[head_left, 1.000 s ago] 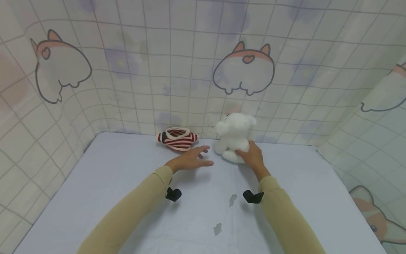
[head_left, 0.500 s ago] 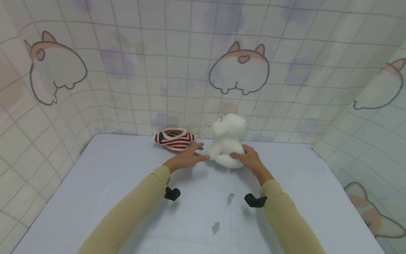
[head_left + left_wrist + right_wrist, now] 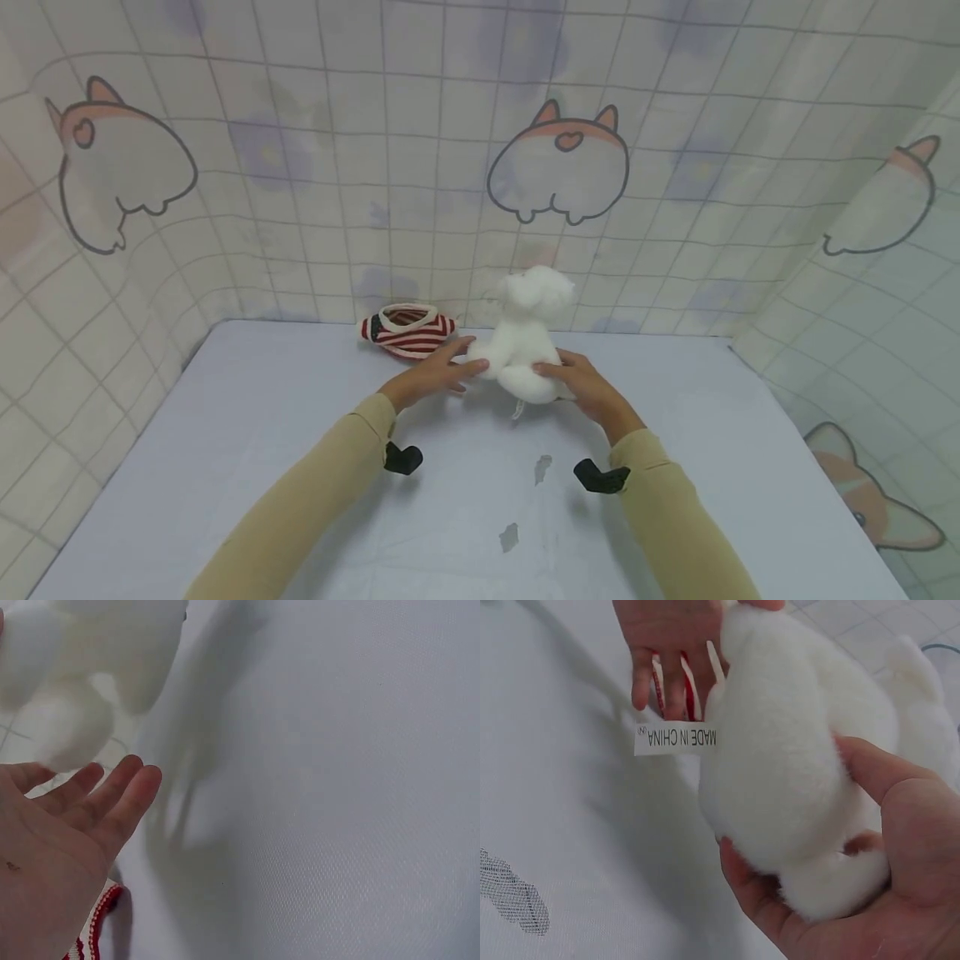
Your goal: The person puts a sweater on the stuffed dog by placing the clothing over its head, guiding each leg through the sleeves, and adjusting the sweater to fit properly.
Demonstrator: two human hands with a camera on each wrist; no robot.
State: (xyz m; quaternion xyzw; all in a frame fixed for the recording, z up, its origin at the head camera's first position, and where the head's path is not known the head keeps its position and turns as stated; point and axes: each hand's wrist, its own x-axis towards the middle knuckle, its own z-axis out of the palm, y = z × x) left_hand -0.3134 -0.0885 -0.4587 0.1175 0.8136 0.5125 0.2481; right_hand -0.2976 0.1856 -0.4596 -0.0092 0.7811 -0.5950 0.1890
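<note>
A white plush toy [image 3: 525,333] sits tilted up near the back wall, a small tag [image 3: 676,739] reading "MADE IN CHINA" sticking out from its underside. My right hand [image 3: 596,390] grips its lower right side, thumb on the near face and fingers curled beneath, as the right wrist view shows. At the toy's left foot is my left hand [image 3: 431,375], its fingers fairly straight and spread, the thumb against the white fur. Just behind that hand lies a small red-and-white striped knitted garment [image 3: 411,333] with a dark patch and a cream collar.
A white-covered table [image 3: 285,433] carries everything, with two grey marks [image 3: 509,537] near its front middle. Behind and at both sides hangs a checked curtain [image 3: 420,167] printed with cartoon corgis. Each wrist bears a black camera mount [image 3: 602,477].
My right hand has brought the plush toy left, toward my left hand, and turned its face away from me. The left thumb now meets the toy's foot. The garment has stayed put.
</note>
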